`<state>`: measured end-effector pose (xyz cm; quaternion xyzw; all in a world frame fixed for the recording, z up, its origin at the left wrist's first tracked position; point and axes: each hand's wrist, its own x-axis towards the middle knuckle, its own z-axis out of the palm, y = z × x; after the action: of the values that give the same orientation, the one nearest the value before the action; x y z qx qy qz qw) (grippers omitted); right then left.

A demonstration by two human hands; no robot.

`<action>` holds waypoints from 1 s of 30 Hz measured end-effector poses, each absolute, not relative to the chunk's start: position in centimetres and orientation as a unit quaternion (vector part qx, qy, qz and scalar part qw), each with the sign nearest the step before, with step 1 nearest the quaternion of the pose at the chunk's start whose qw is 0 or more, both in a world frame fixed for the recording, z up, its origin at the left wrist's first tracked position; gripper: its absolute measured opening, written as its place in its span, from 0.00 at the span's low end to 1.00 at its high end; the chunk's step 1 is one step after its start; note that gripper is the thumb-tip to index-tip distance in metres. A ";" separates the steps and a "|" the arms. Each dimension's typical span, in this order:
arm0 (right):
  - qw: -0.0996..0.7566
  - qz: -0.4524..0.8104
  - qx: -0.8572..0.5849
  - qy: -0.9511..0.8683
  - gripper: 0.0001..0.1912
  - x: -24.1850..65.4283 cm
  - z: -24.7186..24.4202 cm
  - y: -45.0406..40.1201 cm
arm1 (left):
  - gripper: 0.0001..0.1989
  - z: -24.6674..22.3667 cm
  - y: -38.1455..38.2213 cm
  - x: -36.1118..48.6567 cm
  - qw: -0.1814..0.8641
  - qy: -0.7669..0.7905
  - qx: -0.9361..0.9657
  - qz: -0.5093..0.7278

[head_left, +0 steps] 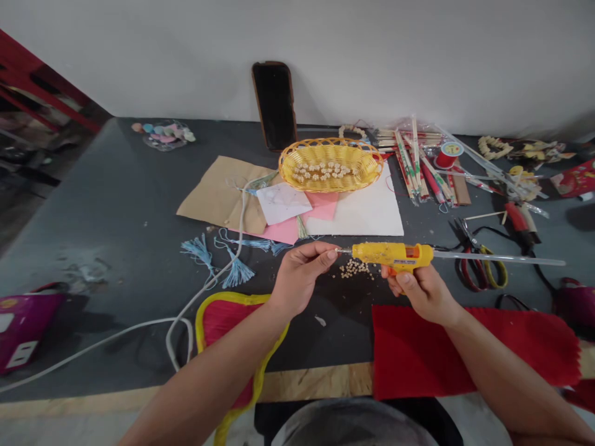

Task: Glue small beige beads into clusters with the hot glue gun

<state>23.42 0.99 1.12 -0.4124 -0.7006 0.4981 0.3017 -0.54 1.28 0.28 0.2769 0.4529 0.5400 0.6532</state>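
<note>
My right hand is wrapped around the handle of a yellow hot glue gun, held level with its nozzle to the left. A long clear glue stick pokes out of the gun's back end. At the nozzle, my left hand pinches thumb and forefinger together; whatever is between them is too small to make out. Below the gun lies a loose pile of small pale beads. Behind it, a yellow woven basket holds several small pale bead clusters.
Blue tassels and a white cord lie to the left. Scissors and bundled chopsticks are at the right. A phone leans on the wall. Red felt lies at the front edge.
</note>
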 end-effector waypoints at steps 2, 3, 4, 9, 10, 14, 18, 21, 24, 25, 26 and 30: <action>0.300 0.490 -0.413 -0.707 0.18 23.4 1.2 1.1 | 0.08 0.3 1.3 -0.6 0.653 0.454 0.276 0.540; 0.300 0.487 -0.414 -0.708 0.19 23.4 1.2 1.1 | 0.08 0.3 1.3 -0.6 0.653 0.454 0.276 0.540; 0.300 0.486 -0.415 -0.708 0.19 23.3 1.3 1.1 | 0.08 0.4 1.3 -0.6 0.652 0.454 0.277 0.540; 0.300 0.483 -0.416 -0.710 0.19 23.3 1.4 1.1 | 0.08 0.5 1.3 -0.5 0.652 0.452 0.276 0.542; 0.300 0.482 -0.415 -0.711 0.19 23.3 1.4 1.0 | 0.08 0.5 1.3 -0.5 0.653 0.453 0.275 0.541; 0.294 0.479 -0.418 -0.714 0.18 23.4 1.4 1.0 | 0.08 0.5 1.3 -0.5 0.654 0.455 0.274 0.539; 0.294 0.480 -0.418 -0.713 0.19 23.4 1.4 1.1 | 0.08 0.4 1.3 -0.6 0.653 0.451 0.277 0.541; 0.292 0.481 -0.419 -0.713 0.18 23.4 1.3 1.1 | 0.08 0.4 1.3 -0.5 0.653 0.451 0.276 0.542; 0.291 0.481 -0.420 -0.713 0.18 23.4 1.2 1.0 | 0.09 0.6 1.3 -0.5 0.656 0.456 0.267 0.539; 0.292 0.481 -0.420 -0.712 0.19 23.4 1.2 1.0 | 0.10 0.7 1.3 -0.5 0.657 0.458 0.263 0.538; 0.292 0.482 -0.420 -0.711 0.19 23.5 1.2 1.0 | 0.10 0.7 1.3 -0.5 0.657 0.459 0.260 0.538; 0.292 0.483 -0.421 -0.710 0.19 23.5 1.1 1.0 | 0.08 0.6 1.3 -0.5 0.655 0.455 0.269 0.541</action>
<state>23.51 1.00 1.11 -0.4208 -0.7099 0.4833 0.2921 -0.46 1.34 0.62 0.2689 0.4551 0.5405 0.6545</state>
